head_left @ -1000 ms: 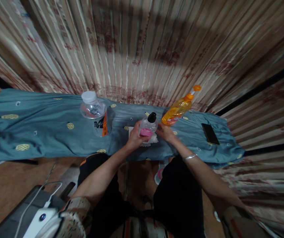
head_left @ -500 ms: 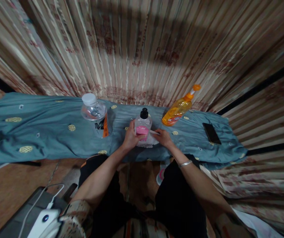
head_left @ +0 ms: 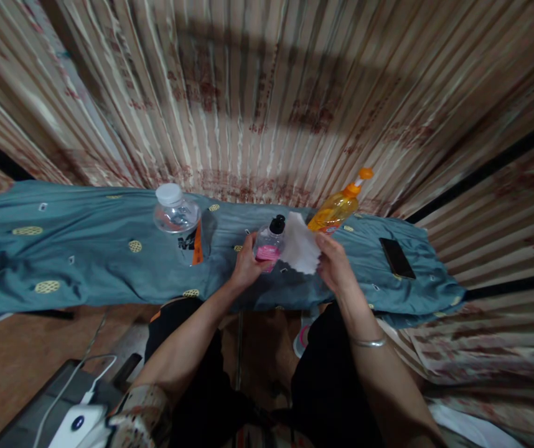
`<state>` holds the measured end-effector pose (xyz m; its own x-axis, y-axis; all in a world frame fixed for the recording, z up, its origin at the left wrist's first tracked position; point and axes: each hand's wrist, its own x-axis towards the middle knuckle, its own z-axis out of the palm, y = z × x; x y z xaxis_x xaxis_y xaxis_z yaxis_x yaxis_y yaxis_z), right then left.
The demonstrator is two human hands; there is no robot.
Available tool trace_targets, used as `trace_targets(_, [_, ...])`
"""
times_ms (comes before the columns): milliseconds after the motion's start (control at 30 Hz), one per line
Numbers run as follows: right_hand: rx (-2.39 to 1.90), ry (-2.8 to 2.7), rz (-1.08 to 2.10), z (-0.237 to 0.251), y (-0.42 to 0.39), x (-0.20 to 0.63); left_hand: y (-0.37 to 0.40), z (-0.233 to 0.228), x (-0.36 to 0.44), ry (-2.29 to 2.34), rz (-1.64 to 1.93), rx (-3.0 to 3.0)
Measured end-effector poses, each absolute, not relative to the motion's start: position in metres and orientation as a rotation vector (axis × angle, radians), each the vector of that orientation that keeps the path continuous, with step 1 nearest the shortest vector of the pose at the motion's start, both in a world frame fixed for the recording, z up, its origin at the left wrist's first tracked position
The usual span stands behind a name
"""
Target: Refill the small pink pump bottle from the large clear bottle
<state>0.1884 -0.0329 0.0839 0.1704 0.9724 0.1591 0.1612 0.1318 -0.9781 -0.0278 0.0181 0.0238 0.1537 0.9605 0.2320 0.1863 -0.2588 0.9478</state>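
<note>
In the middle of the cloth-covered bench, my left hand (head_left: 247,264) is wrapped round a clear bottle (head_left: 267,246) with a black cap and a pink label. The bottle tilts slightly to the right. My right hand (head_left: 335,261) pinches the right edge of a white tissue (head_left: 300,244), which is held up beside the bottle. Behind the tissue stands an orange pump bottle (head_left: 335,208), its lower part hidden by the tissue and my right hand.
A large clear plastic jar (head_left: 178,224) with a white lid stands on the left of the blue-green cloth (head_left: 94,249). A black phone (head_left: 396,257) lies at the right. Pleated curtains (head_left: 248,93) hang behind. A white power bank (head_left: 78,426) with a cable is at lower left.
My right hand has lifted the tissue from below and behind the bottle up to its right side. The bottle in my left hand now leans a little to the right.
</note>
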Motion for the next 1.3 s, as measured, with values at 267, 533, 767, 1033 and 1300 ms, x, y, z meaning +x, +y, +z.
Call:
trace_targets(267, [-1.365,-1.409,0.659,0.092,-0.004,0.117,0.018,0.012,-0.021,1.159,1.137,1.686])
trace_targets(533, [-1.518,-1.285,0.498,0.093,0.011,0.097,0.016,0.003,-0.016,1.153,1.188,1.7])
trace_targets(767, [-1.231,-1.516,0.828,0.111,-0.002,0.121,0.009,0.019,-0.025,1.103,1.037,1.591])
trace_targets(1033, [-1.171,-1.498,0.87,0.127,0.01,0.13,0.007,0.017,-0.018,0.987,1.049,1.54])
trace_targets(1300, [-1.405,-1.192,0.48,0.099,-0.001,0.094,0.007,-0.008,-0.017,1.069,1.159,1.656])
